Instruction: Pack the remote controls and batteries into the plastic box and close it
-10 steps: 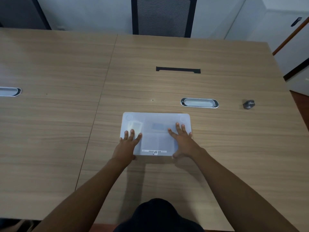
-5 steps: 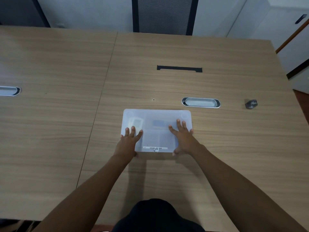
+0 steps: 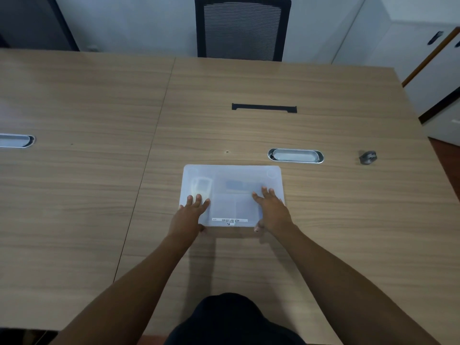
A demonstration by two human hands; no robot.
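A translucent white plastic box [image 3: 234, 170] lies flat on the wooden table [image 3: 323, 220] in front of me, with its lid down and a barcode label on its near edge. Through the lid a pale remote control [image 3: 201, 186] shows faintly at the left and a bluish blurred shape [image 3: 235, 184] near the middle. My left hand [image 3: 188, 216] lies on the lid's near-left corner, fingers spread on top, thumb at the front edge. My right hand [image 3: 272, 211] holds the near-right corner the same way. No batteries can be made out.
A metal cable grommet [image 3: 295, 155] sits just behind the box to the right, and another [image 3: 16, 140] at the far left. A small grey object [image 3: 368, 157] lies near the right edge. A black slot [image 3: 263, 107] and a mesh chair [image 3: 242, 28] are farther back.
The box has slid a little away from me toward the grommet, with both hands staying on its near corners.
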